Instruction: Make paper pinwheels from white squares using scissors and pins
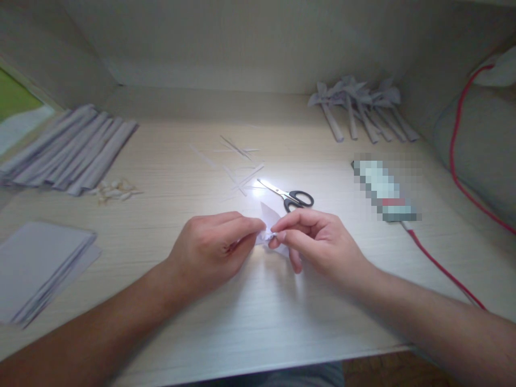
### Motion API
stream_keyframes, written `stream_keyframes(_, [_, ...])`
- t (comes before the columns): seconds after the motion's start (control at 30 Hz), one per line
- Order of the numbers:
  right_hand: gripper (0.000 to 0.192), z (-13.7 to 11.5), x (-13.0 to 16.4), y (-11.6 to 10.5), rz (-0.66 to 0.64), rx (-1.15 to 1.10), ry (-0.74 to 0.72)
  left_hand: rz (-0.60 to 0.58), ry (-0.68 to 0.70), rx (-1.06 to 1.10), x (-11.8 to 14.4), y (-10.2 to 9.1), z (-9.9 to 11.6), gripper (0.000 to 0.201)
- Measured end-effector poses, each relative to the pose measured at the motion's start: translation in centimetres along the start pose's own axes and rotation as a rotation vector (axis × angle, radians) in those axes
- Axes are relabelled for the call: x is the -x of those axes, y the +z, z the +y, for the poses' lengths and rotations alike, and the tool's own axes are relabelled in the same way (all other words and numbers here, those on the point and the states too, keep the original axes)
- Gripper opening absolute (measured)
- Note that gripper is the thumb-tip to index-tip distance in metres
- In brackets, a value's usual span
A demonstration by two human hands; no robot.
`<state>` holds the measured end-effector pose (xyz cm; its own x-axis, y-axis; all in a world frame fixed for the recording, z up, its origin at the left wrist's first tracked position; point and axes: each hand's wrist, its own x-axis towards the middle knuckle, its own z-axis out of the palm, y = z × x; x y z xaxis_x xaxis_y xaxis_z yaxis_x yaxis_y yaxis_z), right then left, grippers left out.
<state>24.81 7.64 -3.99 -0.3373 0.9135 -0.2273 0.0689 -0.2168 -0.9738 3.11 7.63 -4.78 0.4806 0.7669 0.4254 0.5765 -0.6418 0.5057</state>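
A small folded paper flower [271, 214] of pale lilac-white paper is between my two hands, over the front middle of the table. My left hand [215, 239] pinches its left side with thumb and forefinger. From the right, my right hand [318, 236] pinches the gathered centre of the paper, its lower fingers curled underneath. Part of the paper is hidden behind the fingers. Just beyond my right hand lies a pair of scissors [288, 196] with black handles, blades pointing to the far left. Thin paper strips [242, 174] are scattered behind them.
Rolled paper tubes [76, 148] lie at the left, with cotton swab tips [115, 191] beside them. Nearer is a stack of paper sheets [44, 269]. Paper flowers on stems [358, 102] are at the back right. A phone [385, 191] with a red cable [443, 266] lies at the right.
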Motion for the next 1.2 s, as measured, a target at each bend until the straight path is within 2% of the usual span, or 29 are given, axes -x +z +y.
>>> stream_keyframes(1.2, [0.007, -0.23, 0.06, 0.24, 0.004, -0.045, -0.012, 0.055, -0.061, 0.100, 0.07, 0.48, 0.55, 0.016])
